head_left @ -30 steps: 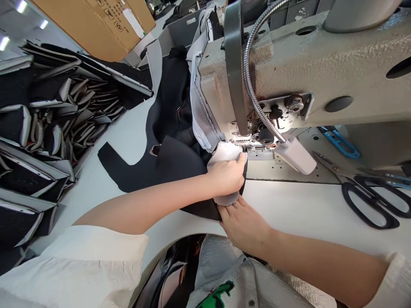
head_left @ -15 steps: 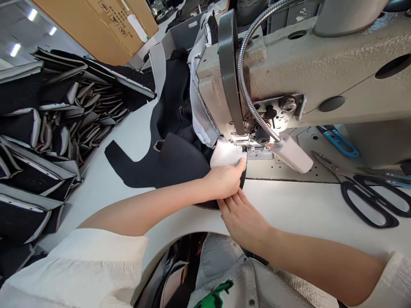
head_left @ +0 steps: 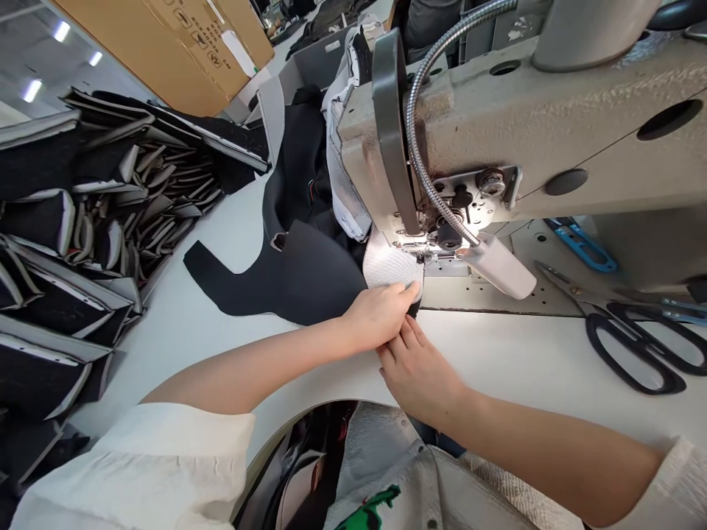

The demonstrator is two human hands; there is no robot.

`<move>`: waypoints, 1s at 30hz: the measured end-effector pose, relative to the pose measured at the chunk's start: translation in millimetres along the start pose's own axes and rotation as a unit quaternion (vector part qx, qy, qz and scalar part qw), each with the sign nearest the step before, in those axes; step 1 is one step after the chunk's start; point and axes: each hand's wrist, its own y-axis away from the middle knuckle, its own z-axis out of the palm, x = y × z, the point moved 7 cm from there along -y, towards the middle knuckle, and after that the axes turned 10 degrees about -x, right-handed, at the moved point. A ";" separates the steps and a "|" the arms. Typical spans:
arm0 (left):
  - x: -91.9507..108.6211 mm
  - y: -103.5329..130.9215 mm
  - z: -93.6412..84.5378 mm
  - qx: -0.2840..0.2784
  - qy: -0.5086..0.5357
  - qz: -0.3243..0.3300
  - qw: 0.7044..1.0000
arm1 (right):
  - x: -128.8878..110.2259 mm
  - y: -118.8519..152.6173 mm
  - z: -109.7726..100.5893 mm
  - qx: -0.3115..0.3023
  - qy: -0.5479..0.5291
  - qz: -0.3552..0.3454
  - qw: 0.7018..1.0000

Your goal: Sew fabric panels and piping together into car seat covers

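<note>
A black fabric piece [head_left: 320, 272], with a white mesh panel [head_left: 389, 265] lying over its right end, is under the sewing machine's needle area [head_left: 423, 254]. My left hand [head_left: 378, 313] grips the near right edge of the layers, thumb on top of the mesh and the other fingers partly hidden. Just below it, my right hand [head_left: 417, 368] has its fingers stretched forward, their tips meeting the left hand at the fabric edge. Whether the right thumb holds cloth underneath is hidden.
The sewing machine [head_left: 524, 140] spans the upper right, with a white lamp [head_left: 500, 266] low in front. Black-handled scissors [head_left: 635, 346] and a blue thread snipper [head_left: 579, 243] lie to the right. Stacked black padded pieces [head_left: 127, 191] fill the left; a cardboard box [head_left: 171, 51] stands behind.
The black piece has shifted away from me toward the machine, its near edge drawn in from beneath my hands. My left hand now sits slightly lower on the mesh edge; the right stays close by.
</note>
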 end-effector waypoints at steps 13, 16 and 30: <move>-10.3 -25.8 -30.0 0.083 -0.010 -0.011 0.996 | 43.5 -9.3 -6.7 0.000 -0.037 0.028 0.999; -14.7 -27.6 -33.4 0.112 -0.002 0.017 0.994 | 50.2 -10.9 -6.5 0.004 -0.041 0.029 0.999; -192.3 59.3 9.5 0.122 0.001 -0.118 0.985 | 21.1 -0.4 -28.8 0.140 -0.001 -0.104 0.985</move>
